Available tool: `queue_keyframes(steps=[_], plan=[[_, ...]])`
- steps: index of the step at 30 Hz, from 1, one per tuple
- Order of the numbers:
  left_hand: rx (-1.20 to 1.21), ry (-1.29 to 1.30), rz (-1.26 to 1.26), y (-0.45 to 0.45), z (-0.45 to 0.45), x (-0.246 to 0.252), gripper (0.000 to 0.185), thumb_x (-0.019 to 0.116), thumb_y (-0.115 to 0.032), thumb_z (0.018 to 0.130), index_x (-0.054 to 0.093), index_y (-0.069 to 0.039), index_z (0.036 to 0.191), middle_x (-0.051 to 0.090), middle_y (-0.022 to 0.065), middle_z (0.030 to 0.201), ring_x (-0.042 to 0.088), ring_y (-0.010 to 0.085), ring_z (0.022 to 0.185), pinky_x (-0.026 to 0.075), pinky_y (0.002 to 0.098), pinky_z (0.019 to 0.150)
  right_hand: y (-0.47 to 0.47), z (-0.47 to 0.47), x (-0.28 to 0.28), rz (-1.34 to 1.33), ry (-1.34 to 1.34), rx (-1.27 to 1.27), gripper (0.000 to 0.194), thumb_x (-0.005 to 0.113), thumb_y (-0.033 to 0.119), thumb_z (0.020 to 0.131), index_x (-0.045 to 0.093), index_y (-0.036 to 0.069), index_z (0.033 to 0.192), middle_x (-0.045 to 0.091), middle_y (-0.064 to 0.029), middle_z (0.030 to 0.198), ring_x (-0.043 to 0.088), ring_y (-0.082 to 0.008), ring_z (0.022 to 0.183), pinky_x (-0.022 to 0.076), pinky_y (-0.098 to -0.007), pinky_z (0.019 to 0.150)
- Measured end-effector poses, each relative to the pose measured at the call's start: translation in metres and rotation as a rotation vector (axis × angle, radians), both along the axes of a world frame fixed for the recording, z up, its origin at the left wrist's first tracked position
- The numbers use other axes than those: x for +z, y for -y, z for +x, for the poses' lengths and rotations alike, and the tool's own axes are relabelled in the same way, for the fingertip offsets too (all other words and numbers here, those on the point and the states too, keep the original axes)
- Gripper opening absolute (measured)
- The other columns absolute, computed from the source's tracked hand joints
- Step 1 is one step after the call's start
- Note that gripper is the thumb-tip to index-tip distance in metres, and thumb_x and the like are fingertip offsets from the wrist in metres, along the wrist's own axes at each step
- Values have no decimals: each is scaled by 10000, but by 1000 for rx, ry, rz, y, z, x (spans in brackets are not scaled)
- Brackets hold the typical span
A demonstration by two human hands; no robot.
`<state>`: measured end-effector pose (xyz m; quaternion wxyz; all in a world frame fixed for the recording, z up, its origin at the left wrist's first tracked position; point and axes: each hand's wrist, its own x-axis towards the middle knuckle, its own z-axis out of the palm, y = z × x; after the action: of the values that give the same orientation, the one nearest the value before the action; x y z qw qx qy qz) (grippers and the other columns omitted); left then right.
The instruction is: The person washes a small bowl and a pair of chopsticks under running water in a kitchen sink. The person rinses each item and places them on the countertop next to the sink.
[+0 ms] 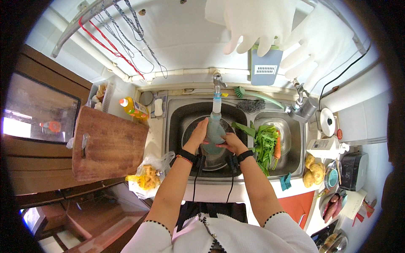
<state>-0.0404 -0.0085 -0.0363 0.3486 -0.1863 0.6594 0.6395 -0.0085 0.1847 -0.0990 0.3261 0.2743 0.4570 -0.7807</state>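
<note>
My left hand [198, 132] and my right hand [232, 142] hold a pale blue-green dish or bowl [215, 130] between them, tilted beneath the flexible spout of the faucet [217, 107]. Under it, a large round metal pan [205, 166] sits in the left basin of the steel sink. My left fingers lie along the dish's left side, and my right fingers grip its lower right edge. Whether water runs is hard to tell. Leafy greens [265, 142] and a carrot [277, 147] lie over the right basin, just right of my right hand.
Left of the sink are a wooden cutting board [110, 144], a dish soap bottle [134, 108] and a plastic bag with ginger-like pieces [148, 177]. A green-handled brush [262, 96] and a scouring pad [251, 106] lie behind the basins. Potatoes [314, 172] are at the right.
</note>
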Motion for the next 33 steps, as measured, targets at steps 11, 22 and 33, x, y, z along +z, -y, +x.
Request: queue_keyframes(steps=[11,22,33], plan=[[131,-214,116,-14,0,-10,756,373,-626,981,273,-120,1533,312,106,1548,322,274,1395,231,448,1143,4,-4,-45,-627,348,94,346,451,267,1043,495,-50,1174,634,-120,980,624,-120,689,571,-238,581],[233,-102,392,-5,-12,-10,544,572,-499,948,532,-105,1321,515,74,1329,477,243,1226,365,440,1035,13,-3,-36,-884,436,157,440,482,348,1029,492,-40,1237,616,-78,888,581,-119,614,540,-210,541],[440,-126,280,-16,-7,-34,670,590,-558,916,474,-75,1365,479,124,1371,435,280,1288,331,477,1075,54,6,72,-150,-93,-514,450,491,392,1018,504,41,1299,576,-68,1245,585,-217,1020,468,-371,915]])
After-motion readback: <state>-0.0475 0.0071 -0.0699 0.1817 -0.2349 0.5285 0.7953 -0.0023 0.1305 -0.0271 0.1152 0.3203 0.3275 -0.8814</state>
